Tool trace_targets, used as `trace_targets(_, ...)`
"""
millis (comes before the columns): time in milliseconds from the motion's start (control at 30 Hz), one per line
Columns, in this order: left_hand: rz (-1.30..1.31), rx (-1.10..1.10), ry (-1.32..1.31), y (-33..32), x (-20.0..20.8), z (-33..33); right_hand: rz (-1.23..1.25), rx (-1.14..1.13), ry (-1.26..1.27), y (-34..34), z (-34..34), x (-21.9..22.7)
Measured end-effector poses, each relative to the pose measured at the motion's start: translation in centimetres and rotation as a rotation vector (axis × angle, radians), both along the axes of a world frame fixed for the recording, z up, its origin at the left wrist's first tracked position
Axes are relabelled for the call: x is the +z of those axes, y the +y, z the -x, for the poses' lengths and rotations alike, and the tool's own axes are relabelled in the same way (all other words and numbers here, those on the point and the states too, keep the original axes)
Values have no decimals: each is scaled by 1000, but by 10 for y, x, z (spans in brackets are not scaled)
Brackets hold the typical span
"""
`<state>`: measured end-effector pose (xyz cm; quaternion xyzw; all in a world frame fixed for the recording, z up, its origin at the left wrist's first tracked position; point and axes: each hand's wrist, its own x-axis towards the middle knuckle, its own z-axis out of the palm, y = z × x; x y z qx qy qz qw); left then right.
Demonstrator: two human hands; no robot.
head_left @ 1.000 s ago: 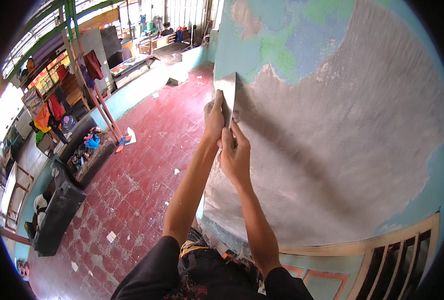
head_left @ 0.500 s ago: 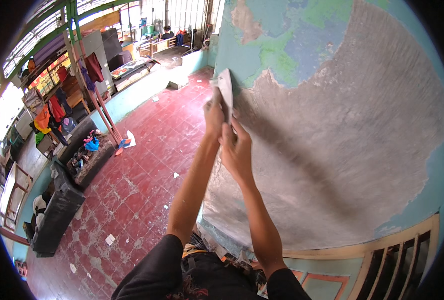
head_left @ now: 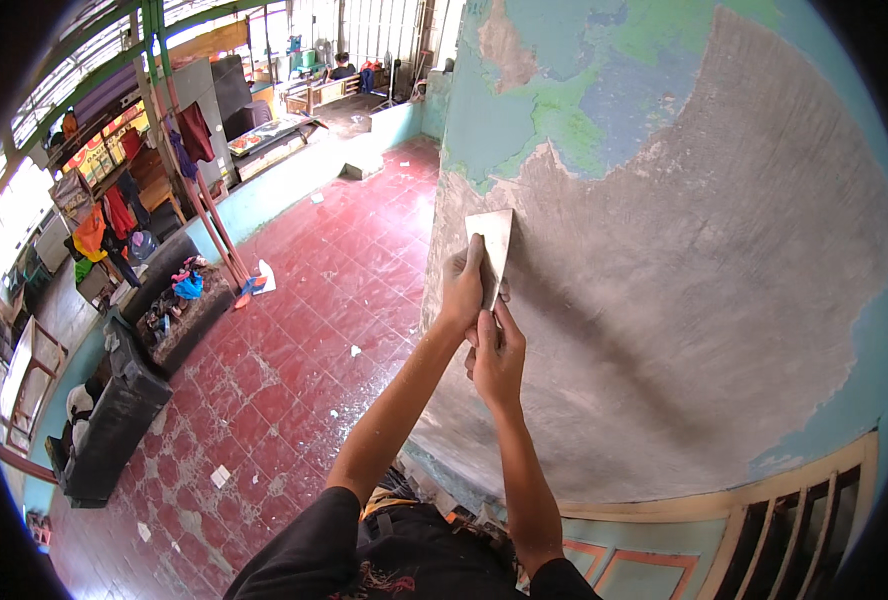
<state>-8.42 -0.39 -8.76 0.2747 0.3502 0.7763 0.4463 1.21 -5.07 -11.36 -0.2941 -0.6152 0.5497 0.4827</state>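
Note:
A flat metal scraper (head_left: 495,232) with a wide blade lies against or very near the bare grey part of the wall (head_left: 664,290). My left hand (head_left: 464,285) is closed around the lower blade, its thumb stretched up along the face. Just below, my right hand (head_left: 498,355) grips the handle end, which its fingers mostly hide. Above the blade, peeling turquoise, green and blue paint (head_left: 564,110) meets the bare plaster along a ragged edge. Both arms reach up from the lower edge, and a shadow falls on the wall to their right.
Red floor tiles (head_left: 294,350) strewn with pale chips run along the left. Worn dark sofas (head_left: 114,430) stand beyond, near pink poles (head_left: 209,215) hung with clothes. A low turquoise wall (head_left: 264,205) borders the floor. Barred cream frame (head_left: 794,520) at lower right. Someone sits far back.
The scraper and both hands have moved down and to the right, from the wall's left edge onto the bare plaster. Both hands still hold it.

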Motion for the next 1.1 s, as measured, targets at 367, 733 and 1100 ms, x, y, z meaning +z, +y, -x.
trace_targets(367, -3, 257, 225, 37, 36, 76, -501, -184, -89, 42, 79, 33)
trace_targets(733, 8, 50, 62, -3, 13, 34, -293, -142, -27, 1, 40, -10)
trace_targets(1100, 105, 280, 203, 41, 19, 58, -421, -170, -90, 29, 54, 29)
